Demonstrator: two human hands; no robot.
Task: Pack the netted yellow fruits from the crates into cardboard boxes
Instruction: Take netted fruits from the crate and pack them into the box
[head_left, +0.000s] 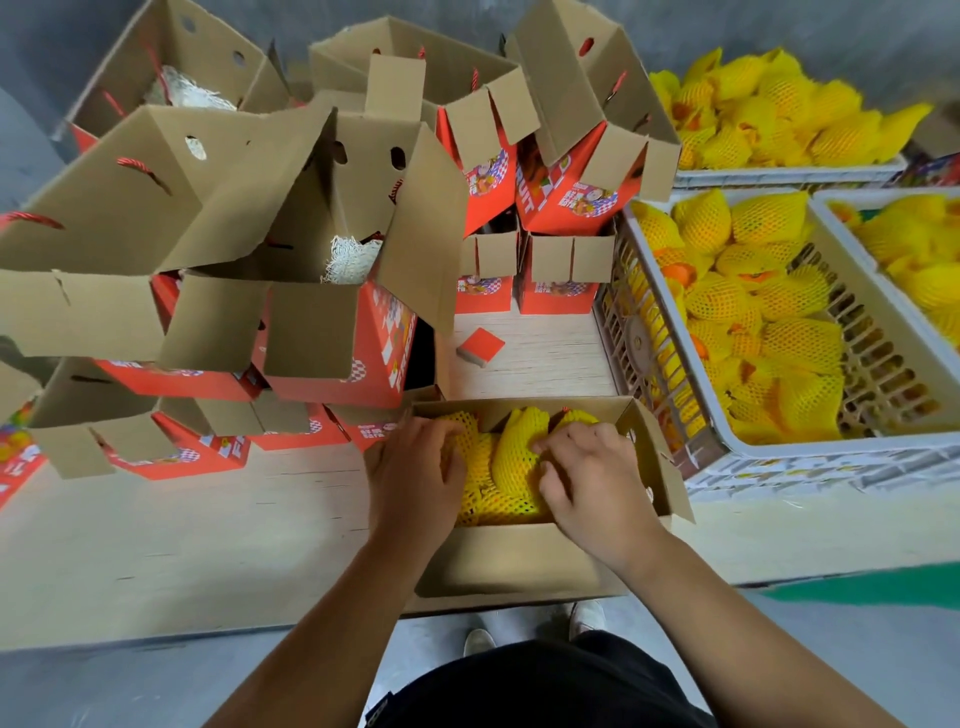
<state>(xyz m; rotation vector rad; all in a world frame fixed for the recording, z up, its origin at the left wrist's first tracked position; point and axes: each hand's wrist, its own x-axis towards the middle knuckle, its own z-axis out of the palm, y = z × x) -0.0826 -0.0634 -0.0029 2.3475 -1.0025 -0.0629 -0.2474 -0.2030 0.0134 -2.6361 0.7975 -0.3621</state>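
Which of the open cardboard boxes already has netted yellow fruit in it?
The box at the table's near edge, under both hands: left hand, right hand. The stacked boxes behind show only white padding.

An open box (524, 566) sits at the worktop's (182, 545) near edge, netted fruits (511, 467) inside. Stacked boxes (322, 332) stand behind and left (flaps up); crates (737, 441) of fruit lie right.

Place: fruit packing workshop | signs: stacked open gift boxes (332, 322), crates (727, 426) of netted fruits (769, 291), concrete floor
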